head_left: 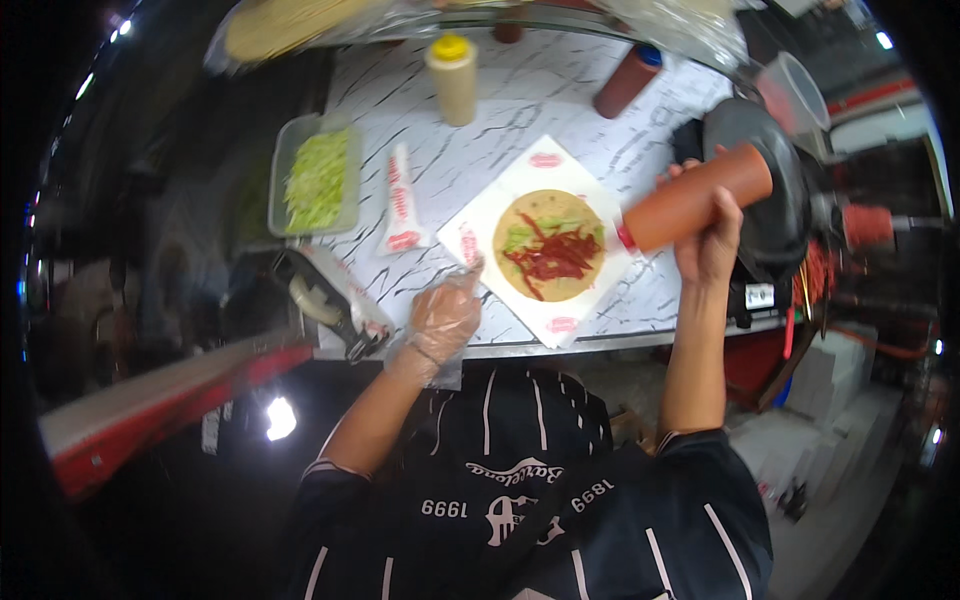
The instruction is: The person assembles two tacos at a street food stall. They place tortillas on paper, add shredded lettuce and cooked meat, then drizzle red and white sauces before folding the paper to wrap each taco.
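The right hand point(708, 240) has its fingers wrapped fully round an orange-brown plastic squeeze bottle point(695, 198), tipped on its side so the nozzle end points down at the round tan flatbread point(549, 245), which lies on a white square paper sheet point(478, 225) on the marble-patterned table point(440, 160); the tilt looks meant to lay sauce over the red strips and green shreds on the bread; the left hand point(443, 318), in a clear plastic glove, rests at the paper's near corner with fingers loosely curled and holding nothing, seemingly pinning the sheet; further back stand a cream squeeze bottle with a yellow cap point(453, 78) and a brown bottle with a blue cap point(628, 80); a grey tray of shredded green vegetable point(316, 180) sits to the left.
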Available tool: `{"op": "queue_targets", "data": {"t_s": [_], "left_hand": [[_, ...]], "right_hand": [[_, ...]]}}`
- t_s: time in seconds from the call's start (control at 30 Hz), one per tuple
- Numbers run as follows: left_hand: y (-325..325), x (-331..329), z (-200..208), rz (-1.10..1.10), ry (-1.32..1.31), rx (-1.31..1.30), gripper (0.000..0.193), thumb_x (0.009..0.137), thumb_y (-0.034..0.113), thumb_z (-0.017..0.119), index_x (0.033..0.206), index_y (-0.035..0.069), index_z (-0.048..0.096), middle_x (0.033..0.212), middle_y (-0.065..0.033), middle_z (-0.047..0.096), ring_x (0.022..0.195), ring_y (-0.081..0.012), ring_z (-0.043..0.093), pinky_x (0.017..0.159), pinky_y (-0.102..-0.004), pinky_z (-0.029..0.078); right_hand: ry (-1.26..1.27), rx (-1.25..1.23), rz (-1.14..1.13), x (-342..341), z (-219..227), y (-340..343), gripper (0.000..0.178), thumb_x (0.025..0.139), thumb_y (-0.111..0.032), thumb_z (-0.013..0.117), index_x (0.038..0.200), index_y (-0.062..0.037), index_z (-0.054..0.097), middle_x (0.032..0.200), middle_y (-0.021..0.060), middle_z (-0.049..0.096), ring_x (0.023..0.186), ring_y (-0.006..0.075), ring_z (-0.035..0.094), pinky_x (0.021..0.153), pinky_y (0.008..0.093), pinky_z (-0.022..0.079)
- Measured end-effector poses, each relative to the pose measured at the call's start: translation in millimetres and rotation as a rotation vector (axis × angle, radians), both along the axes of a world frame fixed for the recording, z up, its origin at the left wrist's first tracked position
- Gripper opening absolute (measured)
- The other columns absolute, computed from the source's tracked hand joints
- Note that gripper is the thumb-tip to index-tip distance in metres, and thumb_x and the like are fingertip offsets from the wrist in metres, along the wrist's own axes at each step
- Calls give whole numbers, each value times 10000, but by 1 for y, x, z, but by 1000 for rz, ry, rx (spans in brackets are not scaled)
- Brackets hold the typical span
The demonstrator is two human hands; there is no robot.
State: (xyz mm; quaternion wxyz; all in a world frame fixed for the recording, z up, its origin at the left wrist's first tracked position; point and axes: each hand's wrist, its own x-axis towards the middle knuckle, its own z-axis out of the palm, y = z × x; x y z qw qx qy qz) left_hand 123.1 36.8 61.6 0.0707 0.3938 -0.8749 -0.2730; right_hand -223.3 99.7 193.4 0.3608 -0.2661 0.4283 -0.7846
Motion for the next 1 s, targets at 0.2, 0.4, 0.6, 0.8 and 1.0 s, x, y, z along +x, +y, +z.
{"op": "queue_targets", "data": {"t_s": [0.2, 0.4, 0.6, 0.8, 1.0], "left_hand": [[-1, -7, 7, 27, -76, 68, 629, 910, 152, 621, 1538, 146, 598, 1129, -235, 748, 993, -420, 732, 897, -535, 589], [0, -8, 11, 58, -44, 59, 623, 909, 144, 597, 1532, 145, 605, 1113, -243, 751, 990, -422, 729, 917, -532, 580], [-1, -3, 3, 29, 42, -30, 574, 921, 146, 624, 1493, 97, 626, 1060, -235, 757, 931, -409, 747, 845, -542, 601], [-2, -5, 4, 32, -7, -3, 561, 922, 150, 636, 1482, 109, 633, 1054, -231, 759, 927, -418, 746, 837, -550, 600], [-3, -7, 10, 54, -38, 58, 563, 908, 149, 604, 1468, 134, 658, 1097, -254, 754, 977, -439, 733, 892, -546, 586]], "right_hand": [[237, 137, -77, 5, -1, 23, 599, 825, -22, 833, 1357, -11, 558, 1230, 163, 696, 1173, 302, 702, 1077, 463, 540], [130, 260, -107, 15, -22, 43, 641, 715, 93, 878, 1294, -9, 623, 1195, 117, 712, 1133, 244, 692, 1030, 426, 554], [115, 238, -123, 12, -3, 55, 516, 745, 106, 829, 1208, -12, 635, 1120, 114, 697, 1079, 262, 693, 1005, 430, 554], [112, 241, -95, 18, 20, 62, 513, 757, 84, 832, 1215, -18, 625, 1111, 114, 698, 1076, 252, 687, 1014, 434, 539], [149, 188, -97, 22, 29, 62, 473, 766, 111, 807, 1172, -38, 616, 1087, 95, 691, 1089, 242, 677, 1073, 439, 500]]}}
